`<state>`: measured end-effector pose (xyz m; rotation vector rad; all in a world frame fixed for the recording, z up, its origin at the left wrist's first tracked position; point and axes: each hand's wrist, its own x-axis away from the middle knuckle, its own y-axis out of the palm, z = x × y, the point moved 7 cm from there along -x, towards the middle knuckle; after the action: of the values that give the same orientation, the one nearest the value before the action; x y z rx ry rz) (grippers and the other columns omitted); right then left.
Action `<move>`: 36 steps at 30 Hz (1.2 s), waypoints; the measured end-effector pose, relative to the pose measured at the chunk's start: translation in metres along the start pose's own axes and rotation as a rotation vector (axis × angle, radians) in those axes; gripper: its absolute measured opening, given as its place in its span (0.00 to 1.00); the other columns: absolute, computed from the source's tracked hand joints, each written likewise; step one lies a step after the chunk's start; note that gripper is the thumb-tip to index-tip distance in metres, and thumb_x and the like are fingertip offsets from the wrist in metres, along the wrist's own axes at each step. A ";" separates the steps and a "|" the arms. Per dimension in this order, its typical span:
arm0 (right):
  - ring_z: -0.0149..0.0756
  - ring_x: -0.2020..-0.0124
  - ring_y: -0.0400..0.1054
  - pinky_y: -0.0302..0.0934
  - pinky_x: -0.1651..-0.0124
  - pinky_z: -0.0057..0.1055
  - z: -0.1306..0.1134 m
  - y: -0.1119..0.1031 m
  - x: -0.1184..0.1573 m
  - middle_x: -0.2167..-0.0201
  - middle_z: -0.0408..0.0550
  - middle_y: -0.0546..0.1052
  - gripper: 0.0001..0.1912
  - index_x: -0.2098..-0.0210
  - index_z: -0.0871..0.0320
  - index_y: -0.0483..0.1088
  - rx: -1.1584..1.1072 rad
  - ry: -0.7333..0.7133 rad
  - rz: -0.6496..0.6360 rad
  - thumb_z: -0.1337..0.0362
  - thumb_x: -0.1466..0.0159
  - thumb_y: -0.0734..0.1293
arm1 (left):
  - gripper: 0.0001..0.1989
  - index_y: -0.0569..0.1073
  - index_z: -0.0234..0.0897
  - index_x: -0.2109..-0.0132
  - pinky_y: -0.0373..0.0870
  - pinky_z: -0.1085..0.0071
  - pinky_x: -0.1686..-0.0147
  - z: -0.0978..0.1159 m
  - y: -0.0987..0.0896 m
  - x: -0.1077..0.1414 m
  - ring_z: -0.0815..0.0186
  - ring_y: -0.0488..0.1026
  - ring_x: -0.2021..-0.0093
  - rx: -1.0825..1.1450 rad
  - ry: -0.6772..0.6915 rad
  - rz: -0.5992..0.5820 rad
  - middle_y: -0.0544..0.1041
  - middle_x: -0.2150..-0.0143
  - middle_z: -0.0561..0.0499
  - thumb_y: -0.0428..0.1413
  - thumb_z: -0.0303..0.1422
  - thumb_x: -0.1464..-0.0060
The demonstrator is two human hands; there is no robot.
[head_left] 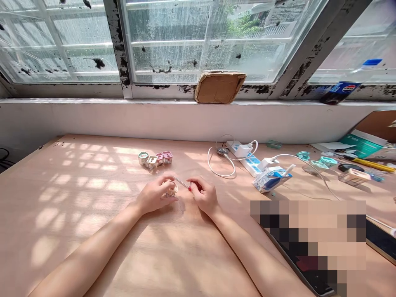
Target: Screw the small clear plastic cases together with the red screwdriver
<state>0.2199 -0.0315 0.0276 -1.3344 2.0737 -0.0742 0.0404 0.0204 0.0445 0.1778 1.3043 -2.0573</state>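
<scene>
My left hand (157, 193) rests on the wooden table with its fingers curled round a small cream-coloured box (172, 190). Just to the right, my right hand (204, 195) grips a thin metal tool (182, 182) with a red part at the fingertips. The tool's thin end points left, toward the fingers of my left hand. Behind the hands stands a group of small boxes: a green one (143, 157), a cream one (152, 161) and two pink ones (167, 157).
A power strip (244, 157) with white cables and a drink carton (271, 179) stand to the right. Farther right are teal pieces (328, 161), a beige box (354, 176) and a yellow pen-like tool (378, 165). A dark device (297, 264) lies at the lower right, partly pixelated.
</scene>
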 end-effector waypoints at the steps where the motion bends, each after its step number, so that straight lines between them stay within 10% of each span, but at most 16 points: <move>1: 0.32 0.79 0.66 0.59 0.74 0.28 0.001 0.000 0.000 0.77 0.43 0.75 0.12 0.64 0.57 0.76 0.001 0.007 -0.004 0.64 0.36 0.61 | 0.10 0.74 0.40 0.55 0.75 0.64 0.57 0.000 0.000 0.000 0.58 0.77 0.54 0.003 -0.005 0.005 0.74 0.44 0.41 0.62 0.38 0.41; 16: 0.32 0.79 0.66 0.59 0.75 0.28 0.002 -0.004 0.002 0.78 0.42 0.73 0.11 0.63 0.56 0.77 0.033 0.001 0.026 0.63 0.35 0.62 | 0.10 0.73 0.40 0.58 0.73 0.71 0.63 -0.021 -0.011 -0.001 0.64 0.77 0.59 -0.047 -0.161 0.133 0.73 0.49 0.47 0.64 0.35 0.44; 23: 0.33 0.79 0.67 0.60 0.75 0.28 0.003 -0.005 0.003 0.78 0.42 0.72 0.10 0.64 0.56 0.77 0.027 0.004 0.050 0.62 0.35 0.62 | 0.08 0.74 0.41 0.54 0.71 0.59 0.44 -0.039 -0.020 0.000 0.54 0.71 0.41 -0.027 -0.235 0.281 0.72 0.43 0.44 0.59 0.29 0.42; 36: 0.33 0.79 0.68 0.60 0.76 0.28 0.003 -0.005 0.002 0.77 0.43 0.75 0.11 0.64 0.56 0.77 0.025 0.012 0.050 0.63 0.36 0.62 | 0.18 0.71 0.41 0.44 0.76 0.66 0.53 -0.030 -0.005 -0.003 0.62 0.77 0.53 0.309 -0.217 0.128 0.75 0.46 0.44 0.56 0.28 0.40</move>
<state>0.2249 -0.0345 0.0261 -1.2691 2.1086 -0.0860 0.0327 0.0486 0.0355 0.1656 0.8211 -2.0921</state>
